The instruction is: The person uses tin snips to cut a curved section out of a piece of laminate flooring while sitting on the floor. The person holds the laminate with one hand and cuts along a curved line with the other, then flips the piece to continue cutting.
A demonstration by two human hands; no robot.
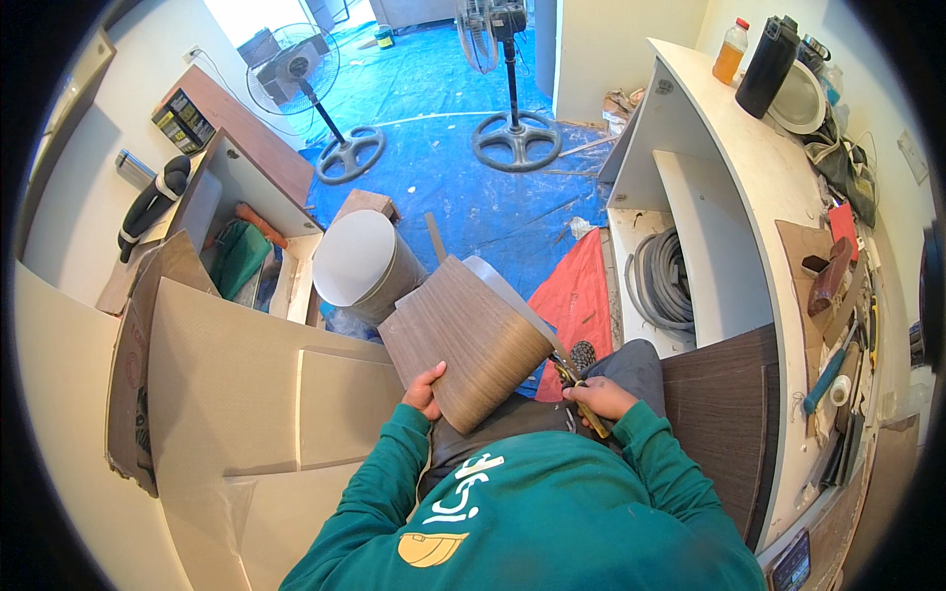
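A curled wood-grain laminate sheet point(463, 345) with a pale underside lies over my lap, tilted. My left hand point(424, 394) grips its lower left edge, thumb on the brown face. My right hand point(603, 402) is closed on a yellow-handled cutting tool point(591, 419) at the sheet's right edge, where its metal end meets a narrow strip; the exact contact is too small to make out. A large pale roll point(355, 256) stands just beyond the sheet, to the upper left.
Cardboard sheets point(227, 374) lean at left beside an open cabinet point(266, 182). Two standing fans point(517, 138) are on a blue tarp point(434, 167). At right stands a white cabinet point(724, 197) with coiled hose point(660, 286), bottles point(764, 74) and hand tools point(833, 379).
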